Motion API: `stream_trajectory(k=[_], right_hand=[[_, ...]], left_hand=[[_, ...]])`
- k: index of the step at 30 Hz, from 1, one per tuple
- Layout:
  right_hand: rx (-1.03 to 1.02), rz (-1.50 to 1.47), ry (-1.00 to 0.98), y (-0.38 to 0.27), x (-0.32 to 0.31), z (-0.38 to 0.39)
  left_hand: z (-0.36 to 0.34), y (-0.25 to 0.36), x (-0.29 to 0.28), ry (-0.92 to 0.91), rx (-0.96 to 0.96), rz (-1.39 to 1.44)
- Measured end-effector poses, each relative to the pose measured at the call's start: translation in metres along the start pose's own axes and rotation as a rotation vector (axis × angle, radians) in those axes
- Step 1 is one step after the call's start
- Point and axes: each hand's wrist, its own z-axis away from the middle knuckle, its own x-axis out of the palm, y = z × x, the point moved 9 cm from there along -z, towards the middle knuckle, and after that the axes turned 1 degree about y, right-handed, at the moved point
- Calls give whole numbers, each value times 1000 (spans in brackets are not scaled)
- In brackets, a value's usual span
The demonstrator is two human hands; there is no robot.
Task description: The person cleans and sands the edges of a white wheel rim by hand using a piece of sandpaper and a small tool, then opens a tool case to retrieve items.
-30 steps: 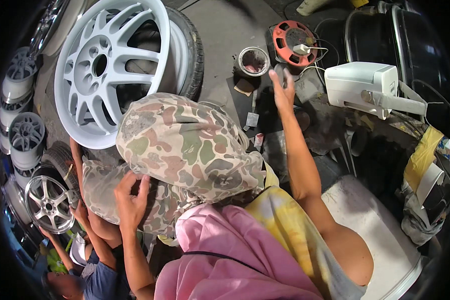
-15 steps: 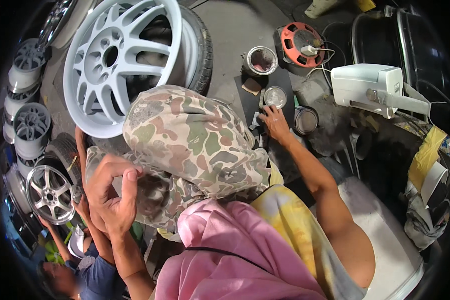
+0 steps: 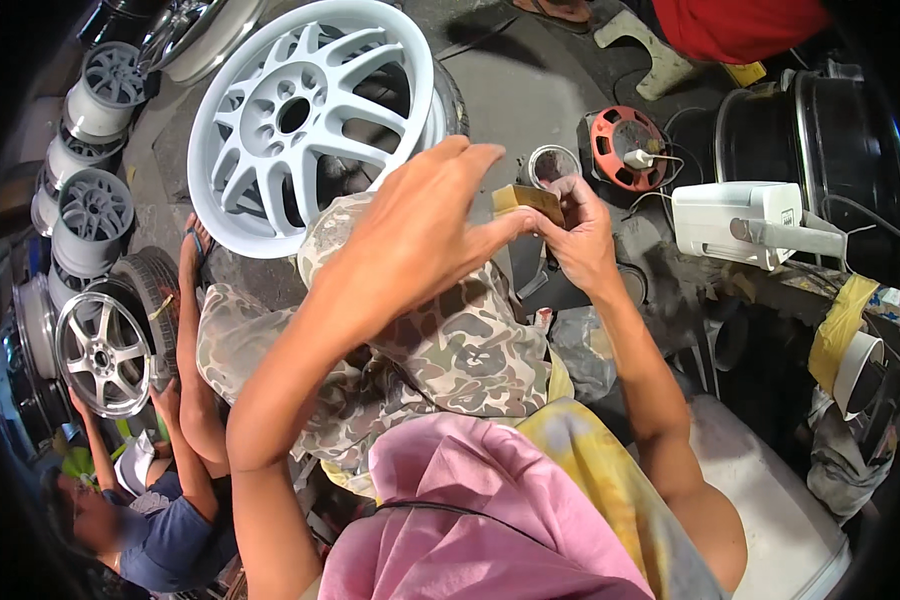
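Observation:
In front of my knees, my right hand (image 3: pixel 583 238) pinches a small yellow-brown rectangular block (image 3: pixel 515 198) between thumb and fingers. My left hand (image 3: pixel 425 220) reaches across from the left with its fingers stretched out and apart. Its thumb tip meets or overlaps the block's near edge; I cannot tell if it presses on it. Just beyond the block stands an open tin can (image 3: pixel 553 163), partly covered by my right fingers. A pale grey multi-spoke wheel rim (image 3: pixel 292 115) leans at the upper left, past my camouflage-clad knee (image 3: pixel 450 340).
An orange cable reel (image 3: pixel 625 140) with a white plug lies at upper right, near a white lamp-like device (image 3: pixel 735 222). Stacked rims (image 3: pixel 95 215) line the left. A co-worker (image 3: pixel 175 525) holds a silver rim (image 3: pixel 103 355) at lower left. Red clothing (image 3: pixel 735 28) shows at the top.
My right hand has lifted from the dark mat and now holds the block. My left hand has swung right and forward toward it. The view has shifted, and red clothing has appeared at the top.

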Motion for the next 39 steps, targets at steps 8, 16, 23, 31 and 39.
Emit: stream_trajectory(k=[8,16,23,31,39], right_hand=[[-58,-350,-13,-3,-29,-15],[-418,1223,-431,246,11,23],[-547,1686,-697,277,15,19],[-707,1402,-688,235,3,25],[-102,584,-354,201,-23,44]], left_hand=[[-7,4,-18,176,204,-250],[56,-4,-3,-297,156,-341],[74,-3,-9,-145,148,-180],[68,-22,-28,28,66,36],[58,-59,-32,334,-214,528]])
